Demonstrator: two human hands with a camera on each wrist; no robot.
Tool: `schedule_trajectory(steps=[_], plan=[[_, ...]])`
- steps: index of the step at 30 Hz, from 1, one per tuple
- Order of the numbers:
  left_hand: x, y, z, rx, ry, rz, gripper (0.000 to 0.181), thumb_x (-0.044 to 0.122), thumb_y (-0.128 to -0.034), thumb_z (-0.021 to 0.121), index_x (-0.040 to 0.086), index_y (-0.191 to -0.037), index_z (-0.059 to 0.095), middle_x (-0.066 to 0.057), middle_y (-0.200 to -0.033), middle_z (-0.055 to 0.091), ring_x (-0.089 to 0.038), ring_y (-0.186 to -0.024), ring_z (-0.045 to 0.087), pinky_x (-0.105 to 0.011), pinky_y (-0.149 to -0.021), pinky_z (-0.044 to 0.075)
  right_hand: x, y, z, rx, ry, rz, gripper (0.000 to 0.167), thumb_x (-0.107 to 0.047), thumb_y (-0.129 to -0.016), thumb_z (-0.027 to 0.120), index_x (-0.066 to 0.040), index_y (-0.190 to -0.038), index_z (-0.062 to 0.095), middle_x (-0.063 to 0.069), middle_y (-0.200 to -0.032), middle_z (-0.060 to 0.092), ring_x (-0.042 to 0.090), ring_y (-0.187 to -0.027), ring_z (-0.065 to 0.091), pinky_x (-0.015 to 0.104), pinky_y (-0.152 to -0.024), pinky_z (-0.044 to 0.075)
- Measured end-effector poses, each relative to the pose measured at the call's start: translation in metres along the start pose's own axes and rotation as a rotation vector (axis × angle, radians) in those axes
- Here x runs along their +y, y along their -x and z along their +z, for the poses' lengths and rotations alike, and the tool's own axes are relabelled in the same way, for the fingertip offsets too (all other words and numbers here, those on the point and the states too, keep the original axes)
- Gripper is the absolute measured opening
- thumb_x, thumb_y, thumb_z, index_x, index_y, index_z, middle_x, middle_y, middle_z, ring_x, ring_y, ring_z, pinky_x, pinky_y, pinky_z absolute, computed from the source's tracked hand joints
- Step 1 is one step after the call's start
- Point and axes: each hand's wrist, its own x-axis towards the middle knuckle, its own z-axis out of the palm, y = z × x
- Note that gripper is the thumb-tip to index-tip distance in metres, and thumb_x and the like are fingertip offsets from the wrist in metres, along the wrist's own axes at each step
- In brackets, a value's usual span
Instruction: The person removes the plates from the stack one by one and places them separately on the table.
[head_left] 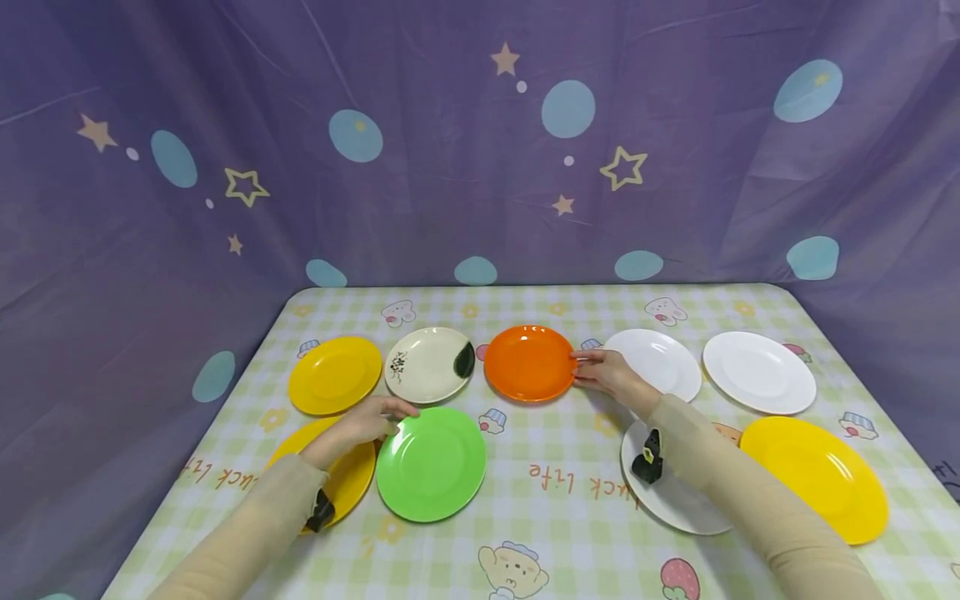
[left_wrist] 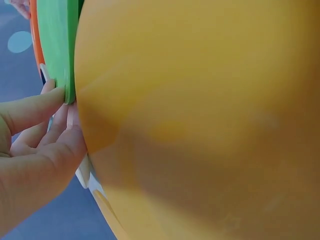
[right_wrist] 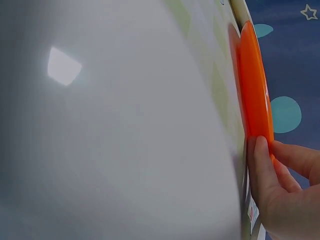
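Note:
My left hand (head_left: 365,423) is at the upper left rim of a green plate (head_left: 435,467), its thumb and fingers pinching that rim in the left wrist view. Under the left wrist lies a yellow plate (head_left: 351,479), partly covered by the arm. With thumb and fingertips my right hand (head_left: 617,380) pinches the right edge of an orange plate (head_left: 528,365); the right wrist view shows this plate (right_wrist: 255,80) edge-on. Whether either plate is off the cloth, I cannot tell. A white plate (head_left: 663,358) lies behind the right hand, and another white plate (head_left: 678,496) sits beneath the right forearm.
At the back left are a yellow plate (head_left: 335,375) and a cream plate (head_left: 427,367) with a dark green patch. A white plate (head_left: 759,372) and a large yellow plate (head_left: 817,475) lie at the right. A checked cloth (head_left: 555,533) covers the table; a purple curtain (head_left: 465,200) hangs behind.

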Motion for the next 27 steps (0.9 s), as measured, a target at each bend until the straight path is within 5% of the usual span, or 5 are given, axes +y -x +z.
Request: schedule_trajectory(steps=[11, 18, 27], plan=[[-0.0017, -0.0012, 0.0006, 0.048, -0.044, -0.011, 0.032, -0.010, -0.0753, 0.052, 0.001, -0.104, 0.060, -0.008, -0.092, 0.058, -0.016, -0.063, 0.048, -0.026, -0.052, 0.044, 0.0003, 0.0000, 0.0010, 0.020, -0.004, 0.005, 0.042, 0.013, -0.084, 0.045, 0.015, -0.125, 0.037, 0.003, -0.073, 0.061, 0.010, -0.066, 0.060, 0.035, -0.078, 0.050], [-0.0025, -0.0007, -0.0001, 0.054, -0.052, 0.003, 0.030, -0.009, -0.0763, 0.052, 0.001, -0.104, 0.061, -0.008, -0.087, 0.056, -0.016, -0.064, 0.047, -0.026, -0.052, 0.044, -0.0003, 0.0009, 0.0006, 0.015, 0.022, 0.002, 0.041, 0.011, -0.085, 0.045, 0.014, -0.126, 0.037, 0.013, -0.092, 0.057, 0.011, -0.068, 0.059, 0.034, -0.080, 0.050], [-0.0032, 0.0008, -0.0008, 0.052, -0.039, 0.005, 0.029, -0.009, -0.0775, 0.052, 0.001, -0.104, 0.061, -0.008, -0.085, 0.056, -0.016, -0.066, 0.048, -0.026, -0.054, 0.045, -0.0024, 0.0027, 0.0044, 0.063, 0.028, 0.029, 0.041, 0.011, -0.084, 0.047, 0.012, -0.125, 0.040, 0.005, -0.078, 0.059, 0.011, -0.066, 0.059, 0.035, -0.080, 0.049]])
